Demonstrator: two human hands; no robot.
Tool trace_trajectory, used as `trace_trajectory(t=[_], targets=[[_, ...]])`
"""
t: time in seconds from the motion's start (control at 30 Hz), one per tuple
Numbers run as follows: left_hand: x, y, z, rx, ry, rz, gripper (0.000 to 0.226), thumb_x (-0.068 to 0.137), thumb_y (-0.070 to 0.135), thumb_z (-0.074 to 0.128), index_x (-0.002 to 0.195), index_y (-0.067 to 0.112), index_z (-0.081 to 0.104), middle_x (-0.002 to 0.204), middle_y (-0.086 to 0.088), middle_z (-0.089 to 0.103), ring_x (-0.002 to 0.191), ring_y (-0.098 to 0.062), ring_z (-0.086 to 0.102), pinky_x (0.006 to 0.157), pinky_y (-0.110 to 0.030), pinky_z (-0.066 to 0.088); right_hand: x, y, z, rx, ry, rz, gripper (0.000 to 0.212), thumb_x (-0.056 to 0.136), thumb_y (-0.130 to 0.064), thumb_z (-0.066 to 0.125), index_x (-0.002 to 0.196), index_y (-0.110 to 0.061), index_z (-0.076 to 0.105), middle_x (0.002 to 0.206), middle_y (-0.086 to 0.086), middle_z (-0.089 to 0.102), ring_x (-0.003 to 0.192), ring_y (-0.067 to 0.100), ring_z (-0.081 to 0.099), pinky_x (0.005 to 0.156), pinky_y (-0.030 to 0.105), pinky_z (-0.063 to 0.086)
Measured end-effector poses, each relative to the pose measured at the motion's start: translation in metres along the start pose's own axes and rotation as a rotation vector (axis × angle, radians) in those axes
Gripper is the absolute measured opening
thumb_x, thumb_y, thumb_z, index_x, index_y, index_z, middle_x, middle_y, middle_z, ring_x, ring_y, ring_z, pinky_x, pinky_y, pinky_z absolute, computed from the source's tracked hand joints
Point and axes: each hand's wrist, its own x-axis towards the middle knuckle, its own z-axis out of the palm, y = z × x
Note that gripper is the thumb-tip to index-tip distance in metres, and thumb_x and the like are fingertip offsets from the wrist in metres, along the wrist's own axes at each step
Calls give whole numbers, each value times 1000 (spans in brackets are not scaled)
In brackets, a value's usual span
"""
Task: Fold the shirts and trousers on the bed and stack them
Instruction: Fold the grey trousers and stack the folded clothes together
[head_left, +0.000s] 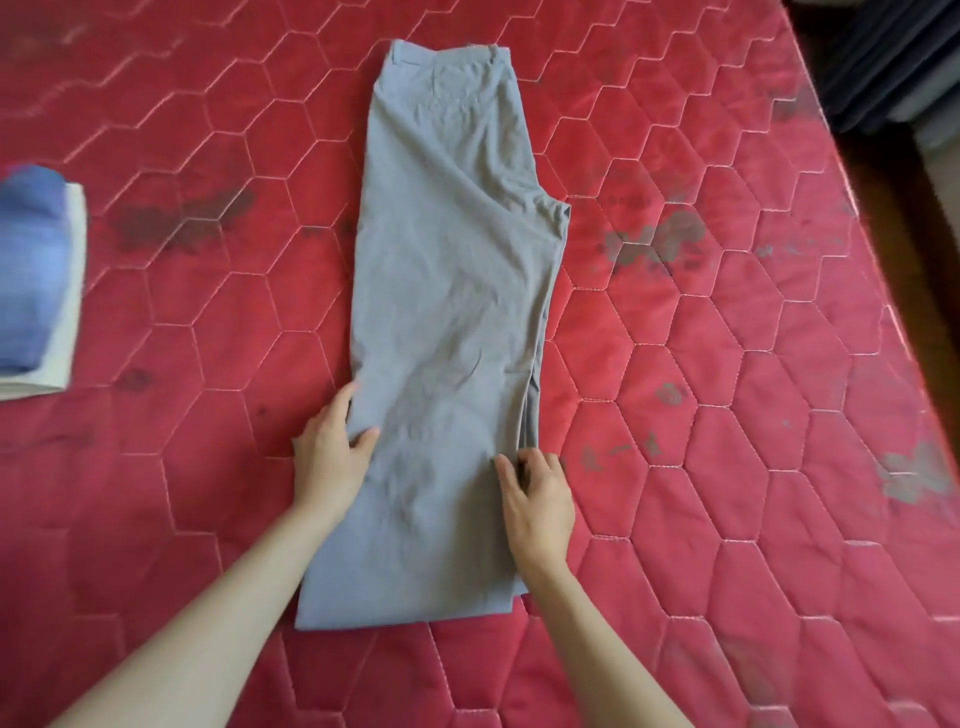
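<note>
Grey trousers (452, 291) lie flat on the red quilted bed (727, 364), folded lengthwise leg on leg, waistband at the far end and hems near me. My left hand (330, 452) grips the left edge of the legs, thumb on top and fingers under the cloth. My right hand (537, 499) is at the right edge, its fingers curled into the stacked layers there. A folded stack (36, 280) lies at the far left, a blue garment on top of a white one.
The mattress has dark stains around the trousers. Its right edge (852, 218) runs diagonally, with dark floor and a pile of dark fabric (883, 62) beyond it at the top right.
</note>
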Motion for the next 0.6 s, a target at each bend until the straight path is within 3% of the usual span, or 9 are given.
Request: trace_trajectory(t=[0.07,0.13,0.23,0.37,0.43,0.5,0.6], targets=[[5,7,-9,-96,-54,-122,70,83,12,73,144,9,39,104,-8,67,110,-35,58,95,-41,42,-9,-2,-10,85,-50,35,15,87,-33,65,89,-28,51,75,-12,51,69,-1,49,66,31,36],[12,13,-17,-157,-105,-193,69,80,16,76,140,8,42,88,3,62,108,-30,59,90,-36,42,-18,-4,-15,123,-51,79,35,83,-34,70,110,-32,47,75,-17,54,70,-4,51,69,32,41],[14,14,-24,-151,-117,-122,58,78,19,78,131,10,54,100,2,68,101,-21,62,87,-35,47,-31,-3,-13,149,-53,145,57,78,-38,74,124,-31,41,79,-22,54,76,5,53,72,32,42],[-15,-8,-24,-316,-178,-118,44,77,17,78,118,19,61,102,6,71,94,-13,67,82,-30,53,-44,5,-14,89,-199,193,37,73,-38,76,83,-15,49,69,-8,59,68,17,56,61,35,46],[-34,-23,-29,-333,-273,-124,33,79,19,78,107,26,63,96,11,72,92,-10,69,77,-26,55,-48,5,-25,100,-278,198,28,74,-28,77,83,-10,57,74,1,66,67,17,60,61,36,49],[-48,-28,-40,-367,-335,-114,34,82,16,75,110,31,63,98,10,72,93,-10,69,84,-33,56,-50,-3,-42,191,-384,209,17,79,-16,74,86,-6,62,73,1,67,66,16,62,55,31,50],[-54,-18,-62,-339,-379,-5,40,85,11,71,120,28,61,93,-2,75,90,-23,71,84,-45,55,-51,-31,-73,490,-558,248,16,85,-5,69,100,-1,67,92,8,75,85,23,72,63,27,56]])
